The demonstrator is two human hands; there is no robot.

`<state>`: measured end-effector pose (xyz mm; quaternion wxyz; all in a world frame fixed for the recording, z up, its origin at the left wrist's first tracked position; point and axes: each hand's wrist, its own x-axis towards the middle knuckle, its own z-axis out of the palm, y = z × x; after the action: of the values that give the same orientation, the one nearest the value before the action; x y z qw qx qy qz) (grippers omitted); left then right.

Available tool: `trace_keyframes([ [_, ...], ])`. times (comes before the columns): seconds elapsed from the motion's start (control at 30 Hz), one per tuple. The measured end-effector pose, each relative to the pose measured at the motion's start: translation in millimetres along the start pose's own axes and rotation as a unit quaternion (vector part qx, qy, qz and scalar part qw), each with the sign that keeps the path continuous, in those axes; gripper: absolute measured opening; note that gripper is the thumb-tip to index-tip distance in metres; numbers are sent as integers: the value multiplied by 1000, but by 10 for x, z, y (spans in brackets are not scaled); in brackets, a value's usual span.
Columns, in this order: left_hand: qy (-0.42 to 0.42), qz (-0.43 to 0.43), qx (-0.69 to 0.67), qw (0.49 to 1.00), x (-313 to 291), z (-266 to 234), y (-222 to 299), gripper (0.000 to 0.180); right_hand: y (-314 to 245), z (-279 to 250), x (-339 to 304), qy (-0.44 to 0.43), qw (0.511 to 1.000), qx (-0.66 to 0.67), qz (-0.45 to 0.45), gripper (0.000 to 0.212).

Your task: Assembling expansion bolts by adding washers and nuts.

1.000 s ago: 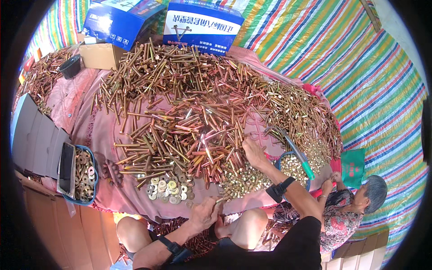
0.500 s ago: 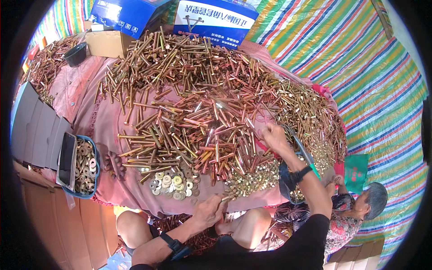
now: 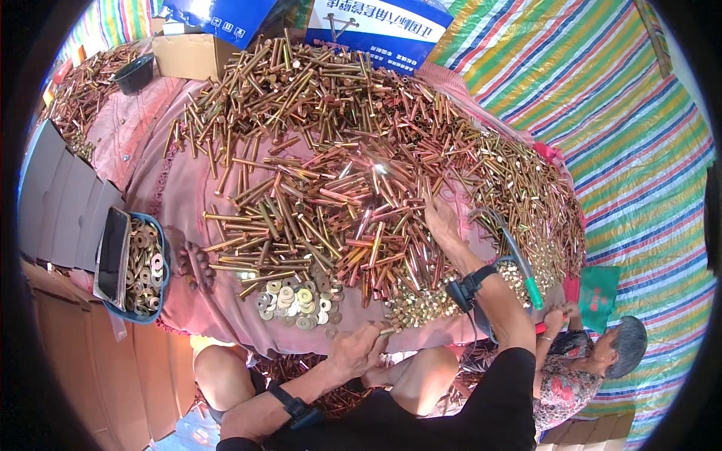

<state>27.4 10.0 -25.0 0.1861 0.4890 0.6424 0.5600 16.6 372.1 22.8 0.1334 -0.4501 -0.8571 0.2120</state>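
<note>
My left hand [image 3: 357, 349] is closed just off the near edge of the cloth, with the end of a small metal fastener [image 3: 387, 331] showing at its fingertips. Flat round washers [image 3: 301, 302] lie in a heap to its left, and small brass-coloured nuts [image 3: 425, 297] spread to its right. My right hand [image 3: 442, 219] reaches into the right side of a pile of gold and coppery metal sleeves [image 3: 376, 240]. Its fingers are pressed together at the sleeves; what they grip cannot be made out.
A curved grey tool with a green handle [image 3: 534, 293] lies to the right. Beyond it sits another person [image 3: 564, 368]. On the left, a blue basket [image 3: 164, 278] holds washers beside grey boxes [image 3: 64, 188]. Bolts [image 3: 301, 83] are heaped at the back before blue-and-white cartons [image 3: 376, 34].
My right hand has moved left and farther in, onto the sleeves. My left hand stays nearly in place, still closed. The other person's hand has come up with something red beside it.
</note>
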Motion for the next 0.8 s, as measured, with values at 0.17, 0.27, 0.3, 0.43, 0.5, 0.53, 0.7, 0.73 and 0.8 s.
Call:
trace_keyframes([
  [0.17,20,33,11,999,21,-3,11,27,-51,75,-95,-109,983,112,101,89],
  [0.27,5,13,20,1000,-22,-27,-29,26,-211,19,-184,-142,979,115,93,101],
  [0.3,2,12,22,1000,-32,-40,-24,26,-300,-45,-218,-173,974,110,100,108],
  [0.43,14,28,21,999,33,-33,36,21,-299,-175,-282,-181,975,89,96,109],
  [0.5,7,26,29,999,29,-30,30,20,-335,-231,-321,-203,973,87,72,109],
  [0.53,16,36,37,999,25,-27,17,21,-355,-238,-345,-204,973,86,72,109],
  [0.7,27,45,32,998,48,-3,8,22,-314,-196,-448,-243,970,23,10,103],
  [0.73,33,47,34,998,40,-7,-6,22,-380,-203,-495,-232,972,0,-27,101],
  [0.8,41,50,37,997,37,-4,-29,22,-376,-177,-562,-244,968,3,-51,95],
])
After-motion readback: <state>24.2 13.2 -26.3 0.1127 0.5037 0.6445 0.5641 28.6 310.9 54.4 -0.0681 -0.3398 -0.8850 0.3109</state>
